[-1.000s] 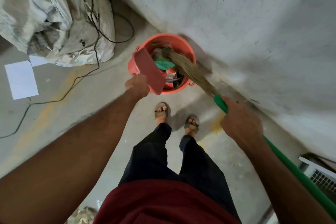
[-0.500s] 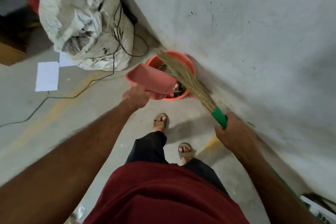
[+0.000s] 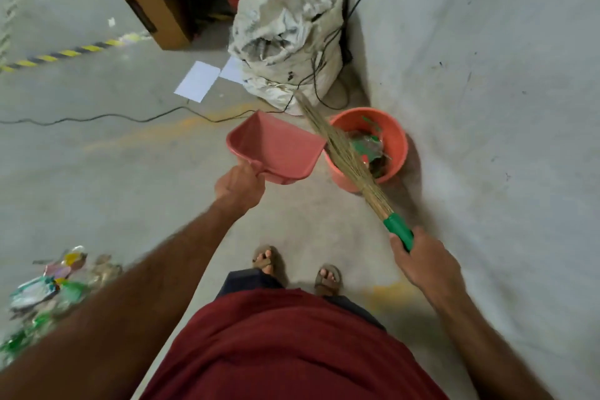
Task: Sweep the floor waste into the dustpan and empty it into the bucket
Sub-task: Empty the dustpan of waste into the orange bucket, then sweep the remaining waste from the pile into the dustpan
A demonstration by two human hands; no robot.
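So left hand grips dustpan handle (pan empty), rt hand clenched round broom.

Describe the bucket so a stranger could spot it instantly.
Follow the grey wall down to the floor, just in front of the big white sack. There stands the bucket: round, orange, open-topped, holding wrappers. The nearby dustpan is pinker, flat and hand-held.

Dim, flat indoor light, soft shadows, wide-angle bending at the edges, motion blur at lower left.
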